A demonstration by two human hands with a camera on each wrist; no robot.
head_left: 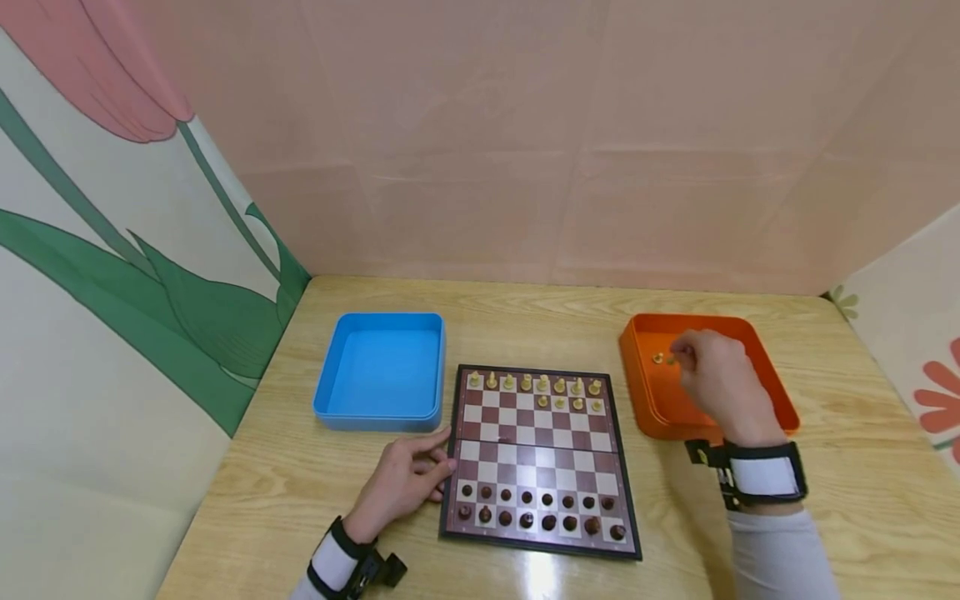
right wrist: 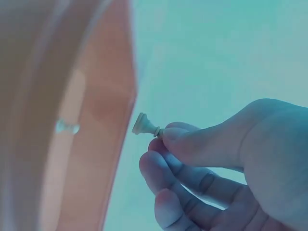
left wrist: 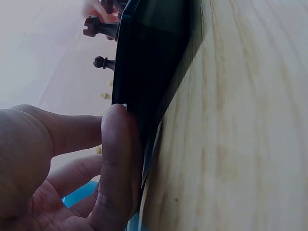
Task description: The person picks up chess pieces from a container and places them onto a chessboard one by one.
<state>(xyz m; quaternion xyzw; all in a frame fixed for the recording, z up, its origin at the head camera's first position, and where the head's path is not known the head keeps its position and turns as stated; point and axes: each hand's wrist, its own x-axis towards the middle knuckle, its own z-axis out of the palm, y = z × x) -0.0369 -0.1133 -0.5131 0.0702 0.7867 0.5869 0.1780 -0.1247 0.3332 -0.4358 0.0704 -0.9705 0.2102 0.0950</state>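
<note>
A folding chessboard lies mid-table, with cream pieces on its far rows and dark pieces on its near rows. My left hand rests flat on the table with straight fingers against the board's left edge; a finger presses that edge. My right hand hovers over the orange tray and pinches a small cream chess piece between thumb and fingertips. Another cream piece lies on the tray floor.
An empty blue tray stands left of the board. The wooden table is boxed in by pink and floral cloth walls at the back and both sides. Dark pieces stick up near my left hand.
</note>
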